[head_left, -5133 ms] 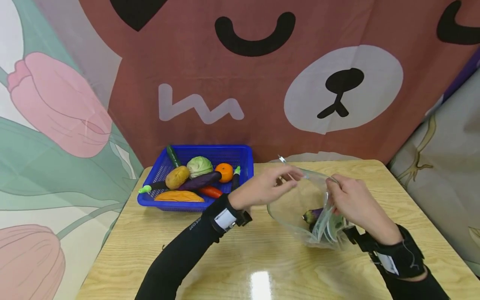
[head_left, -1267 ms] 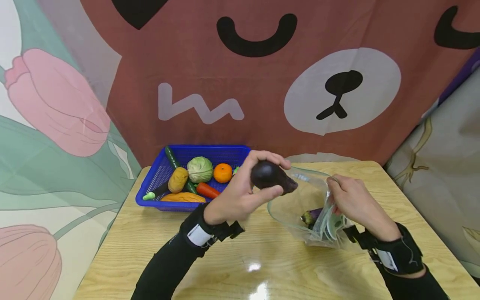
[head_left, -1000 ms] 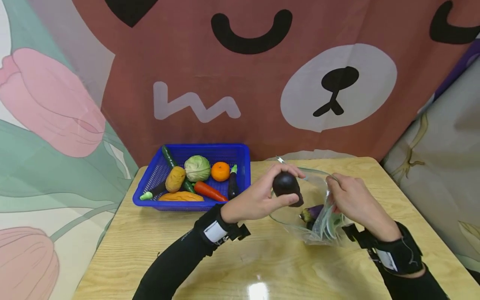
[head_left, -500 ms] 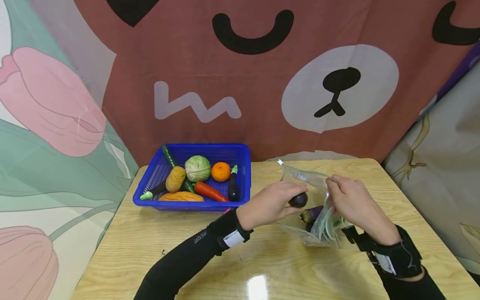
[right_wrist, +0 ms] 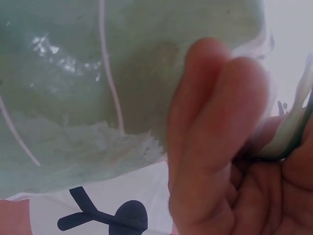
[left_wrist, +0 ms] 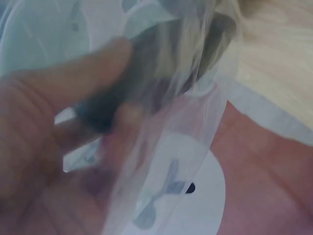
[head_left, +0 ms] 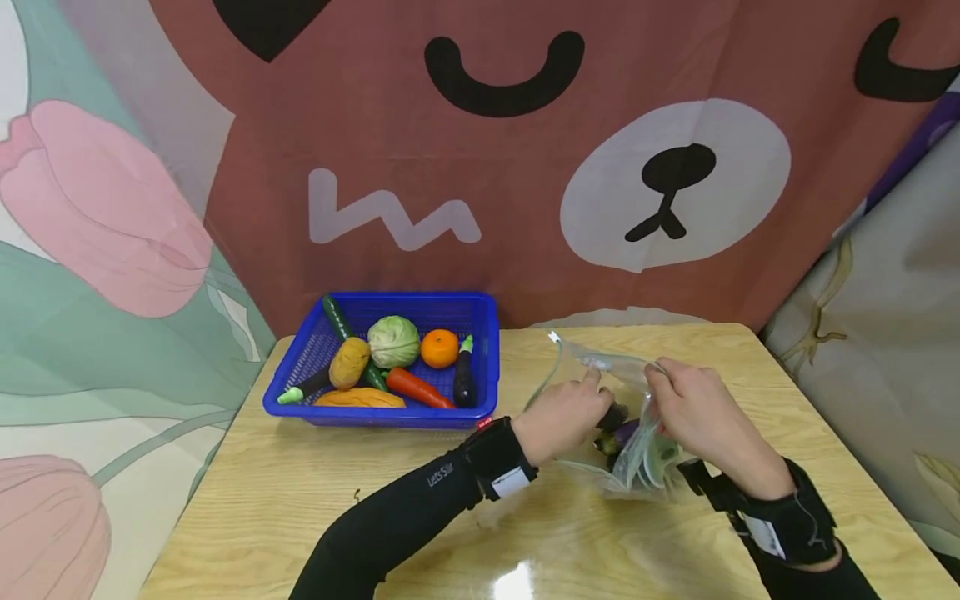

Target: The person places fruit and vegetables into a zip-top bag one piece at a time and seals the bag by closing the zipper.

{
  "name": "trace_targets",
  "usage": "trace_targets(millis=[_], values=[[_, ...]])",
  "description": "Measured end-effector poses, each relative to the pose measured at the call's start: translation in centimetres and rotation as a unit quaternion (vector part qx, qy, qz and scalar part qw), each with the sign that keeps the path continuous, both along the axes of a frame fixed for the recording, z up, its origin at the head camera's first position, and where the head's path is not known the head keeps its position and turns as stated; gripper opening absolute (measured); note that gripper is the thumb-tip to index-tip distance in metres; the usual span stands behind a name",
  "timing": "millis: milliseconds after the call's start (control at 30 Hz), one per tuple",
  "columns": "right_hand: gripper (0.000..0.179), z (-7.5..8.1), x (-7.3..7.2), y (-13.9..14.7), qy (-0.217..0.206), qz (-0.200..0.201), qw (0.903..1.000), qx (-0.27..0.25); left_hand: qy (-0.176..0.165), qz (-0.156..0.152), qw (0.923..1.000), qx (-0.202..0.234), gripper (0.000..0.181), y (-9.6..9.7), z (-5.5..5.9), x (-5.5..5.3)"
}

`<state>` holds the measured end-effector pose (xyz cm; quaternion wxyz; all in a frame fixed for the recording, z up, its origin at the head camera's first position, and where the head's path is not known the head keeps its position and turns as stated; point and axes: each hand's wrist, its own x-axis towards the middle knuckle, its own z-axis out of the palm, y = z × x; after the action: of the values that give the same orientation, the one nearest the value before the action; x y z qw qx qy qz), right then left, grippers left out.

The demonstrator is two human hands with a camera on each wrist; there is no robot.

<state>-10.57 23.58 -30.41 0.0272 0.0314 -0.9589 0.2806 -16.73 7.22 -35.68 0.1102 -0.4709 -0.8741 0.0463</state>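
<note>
In the head view my left hand (head_left: 566, 417) reaches into the mouth of a clear zip bag (head_left: 611, 360). It holds a dark eggplant (left_wrist: 156, 58), seen through the plastic in the left wrist view between thumb and fingers; only a dark end shows from the head. A second, purple eggplant (head_left: 621, 437) lies in the bag, partly hidden. My right hand (head_left: 705, 421) grips the bag's rim at the right. In the right wrist view, curled fingers (right_wrist: 210, 132) stand beside a pale green surface (right_wrist: 63, 83) with white lines; its kind is unclear.
A blue basket (head_left: 491, 367) stands at the back left. Inside are a cabbage (head_left: 393, 341), an orange (head_left: 439, 348), a carrot (head_left: 416, 387), a potato (head_left: 349, 362), cucumbers, slim eggplants and a yellow-orange piece. A printed cloth (head_left: 397, 150) hangs behind the table (head_left: 420, 500).
My left hand, earlier at the bag's mouth without the dark eggplant, has taken it from the basket, carried it right and lowered it into the bag. The right hand keeps its place.
</note>
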Motion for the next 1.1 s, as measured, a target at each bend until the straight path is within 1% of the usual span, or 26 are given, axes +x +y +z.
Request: trace_targets(millis=[67, 100, 167, 200, 267, 300, 367, 433, 467, 500, 533, 567, 633, 667, 700, 767, 833, 867, 933, 967, 1033, 1100], values=[[0.046, 0.0, -0.1, 0.1, -0.002, -0.001, 1.0000, -0.002, -0.025, -0.002, 0.9997, -0.007, 0.047, 0.2, 0.0, 0.0], [0.046, 0.0, -0.2, 0.2, -0.003, -0.001, 1.0000, -0.004, -0.031, -0.004, 0.9994, -0.011, 0.050, 0.1, 0.0, 0.0], [0.047, 0.0, -0.2, 0.5, -0.005, -0.007, 0.9999, -0.009, -0.048, -0.019, 0.9987, -0.007, 0.051, 0.0, 0.2, 0.0], [0.047, 0.0, -0.3, 0.6, -0.006, -0.009, 0.9999, -0.012, -0.052, -0.029, 0.9982, -0.004, 0.048, -0.1, 0.4, 0.1], [0.047, 0.0, -0.3, 0.7, -0.005, -0.012, 0.9998, -0.016, -0.072, -0.059, 0.9955, 0.015, 0.035, -0.8, 1.1, 0.2], [0.048, 0.0, -0.4, 0.8, -0.005, -0.013, 0.9998, -0.017, -0.085, -0.077, 0.9930, 0.028, 0.028, -1.3, 1.7, 0.2], [0.047, -0.1, -0.4, 0.9, -0.005, -0.014, 0.9997, -0.019, -0.123, -0.111, 0.9838, 0.069, 0.019, -2.4, 3.1, 0.1], [0.047, -0.1, -0.3, 0.9, -0.004, -0.013, 0.9997, -0.021, -0.158, -0.126, 0.9718, 0.122, 0.019, -4.0, 4.6, -0.2], [0.047, -0.1, -0.3, 0.9, -0.002, -0.011, 0.9997, -0.022, -0.172, -0.123, 0.9657, 0.150, 0.020, -4.8, 5.3, -0.5], [0.047, -0.1, -0.3, 1.0, 0.000, -0.010, 0.9997, -0.022, -0.181, -0.114, 0.9608, 0.176, 0.020, -5.6, 6.0, -1.0], [0.047, -0.1, -0.3, 1.0, 0.002, -0.010, 0.9997, -0.023, -0.190, -0.097, 0.9566, 0.198, 0.019, -6.4, 6.5, -1.6], [0.047, -0.1, -0.3, 1.0, 0.004, -0.009, 0.9997, -0.024, -0.200, -0.074, 0.9527, 0.217, 0.020, -7.1, 6.8, -2.4], [0.047, 0.0, -0.3, 1.1, 0.006, -0.007, 0.9997, -0.023, -0.217, -0.014, 0.9488, 0.229, 0.020, -8.3, 6.9, -4.2], [0.047, 0.0, -0.3, 1.1, 0.006, -0.006, 0.9997, -0.023, -0.228, 0.019, 0.9479, 0.221, 0.020, -8.9, 6.7, -5.3], [0.047, 0.1, -0.3, 1.1, 0.006, -0.006, 0.9997, -0.023, -0.241, 0.053, 0.9474, 0.204, 0.021, -9.3, 6.3, -6.3], [0.047, 0.1, -0.4, 1.1, 0.005, -0.005, 0.9997, -0.024, -0.264, 0.115, 0.9458, 0.150, 0.025, -10.0, 5.2, -8.3], [0.047, 0.1, -0.3, 1.1, 0.004, -0.006, 0.9996, -0.026, -0.278, 0.165, 0.9423, 0.087, 0.030, -10.5, 4.0, -9.9], [0.047, 0.1, -0.3, 1.1, 0.004, -0.006, 0.9996, -0.026, -0.283, 0.186, 0.9389, 0.061, 0.033, -10.7, 3.4, -10.5], [0.047, 0.0, -0.3, 1.1, 0.004, -0.006, 0.9996, -0.027, -0.284, 0.222, 0.9323, 0.027, 0.037, -10.9, 2.2, -11.6], [0.047, 0.0, -0.2, 1.1, 0.004, -0.007, 0.9996, -0.027, -0.285, 0.240, 0.9278, 0.021, 0.038, -11.0, 1.6, -12.0], [0.047, 0.0, -0.2, 1.0, 0.003, -0.006, 0.9996, -0.028, -0.287, 0.272, 0.9183, 0.013, 0.041, -11.1, 0.5, -12.7], [0.047, 0.0, -0.2, 0.9, 0.002, -0.003, 0.9996, -0.029, -0.290, 0.292, 0.9113, 0.003, 0.047, -11.1, -0.4, -13.0]])
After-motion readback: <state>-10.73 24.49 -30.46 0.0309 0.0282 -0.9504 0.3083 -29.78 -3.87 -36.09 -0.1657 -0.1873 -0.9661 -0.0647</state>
